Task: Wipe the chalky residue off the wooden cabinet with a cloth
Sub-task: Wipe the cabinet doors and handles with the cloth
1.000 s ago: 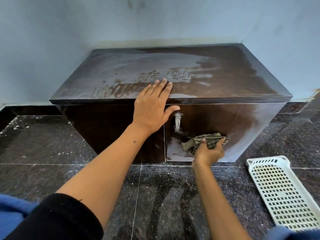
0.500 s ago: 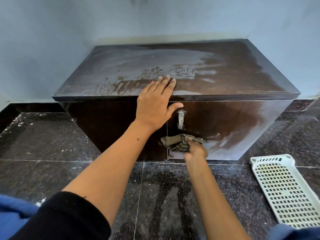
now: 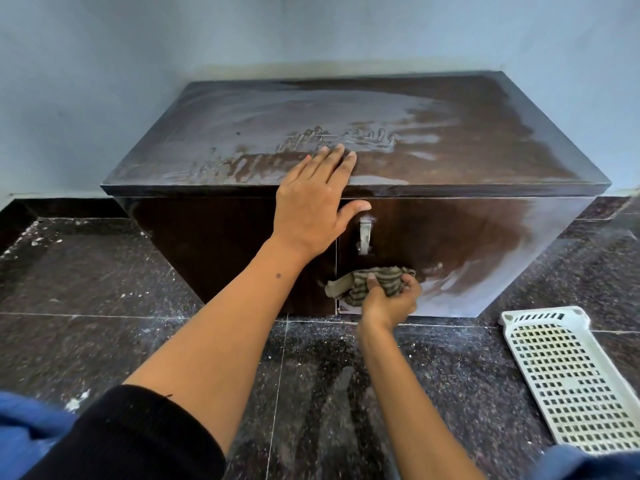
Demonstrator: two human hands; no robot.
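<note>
A low dark wooden cabinet [image 3: 467, 161] stands against the pale wall. White chalky residue [image 3: 263, 123] covers the left part of its top and the lower right of its right door. My left hand [image 3: 311, 199] lies flat over the top's front edge, fingers straight. My right hand [image 3: 389, 299] grips a bunched striped cloth [image 3: 363, 280] against the bottom left of the right door, just below the metal handle [image 3: 363, 235].
A white perforated plastic tray [image 3: 568, 379] lies on the dark speckled stone floor [image 3: 104, 282] to the right of the cabinet. White dust and flecks lie scattered on the floor. A seam between the two doors runs just left of the cloth.
My right hand swept the cloth left from the middle of the right door to its lower left corner, then drifted slightly back right. The left hand stayed on the top.
</note>
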